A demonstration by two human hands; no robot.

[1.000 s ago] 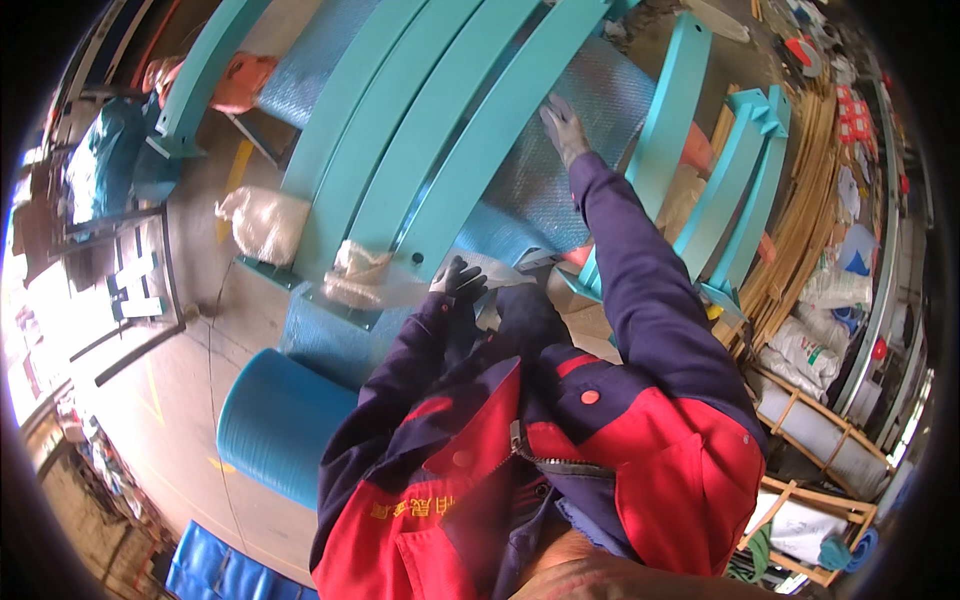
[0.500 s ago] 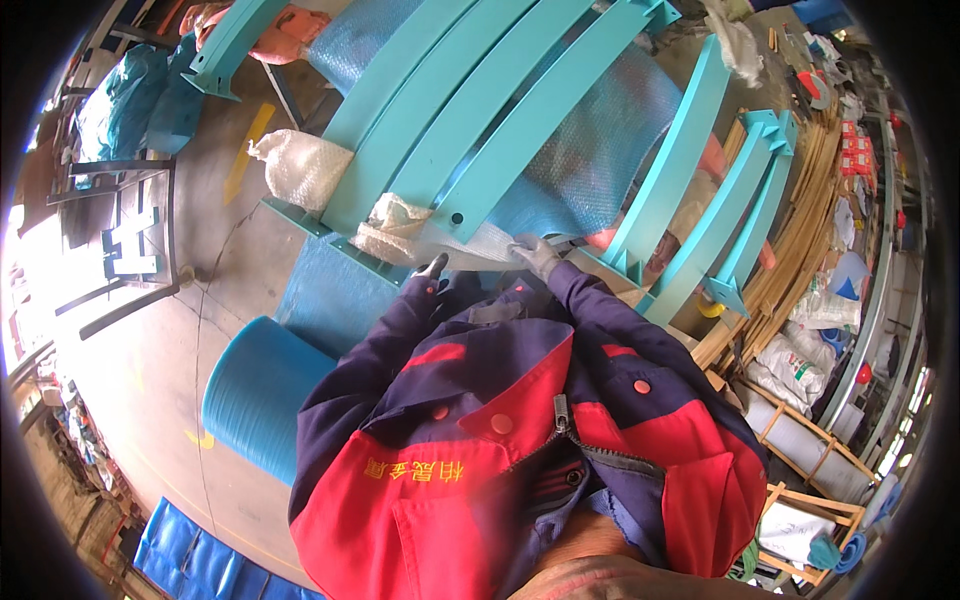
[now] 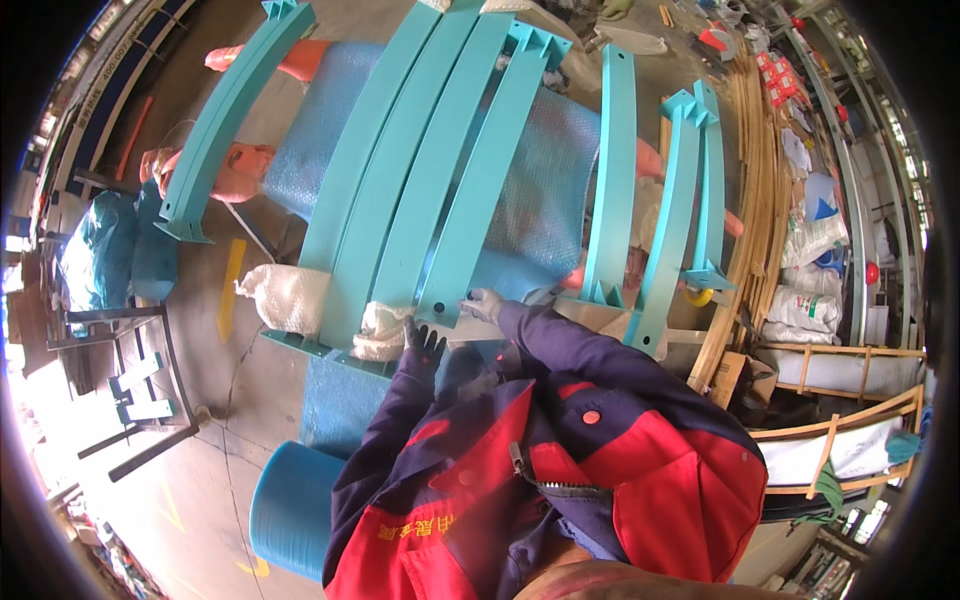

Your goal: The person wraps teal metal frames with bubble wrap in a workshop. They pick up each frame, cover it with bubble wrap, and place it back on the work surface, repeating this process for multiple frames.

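Several long turquoise metal beams (image 3: pixel 400 190) lie side by side in front of me, their near ends toward my body. White foam wrap (image 3: pixel 381 332) covers one near end, and a second foam-wrapped end (image 3: pixel 290 298) is further left. My left hand (image 3: pixel 425 342), in a dark-palmed glove, is open with fingers spread beside the wrap. At the bare end of the rightmost beam of this group, my right hand (image 3: pixel 485 305) in a pale grey glove has its fingers closed on a thin white foam sheet (image 3: pixel 468 332), which hangs partly hidden below the beam end.
Blue bubble wrap (image 3: pixel 545 180) lies under the beams. A big blue roll (image 3: pixel 300 510) stands on the floor at left. More turquoise pieces (image 3: pixel 615 170) are at right, beside long wooden strips (image 3: pixel 745 190). A dark metal frame (image 3: pixel 165 400) stands left. Another person's gloved hand (image 3: pixel 617 8) shows at the far edge.
My left hand has let go of the foam sheet and spread its fingers. My right hand has moved onto the beam end. The whole view has turned and shifted.
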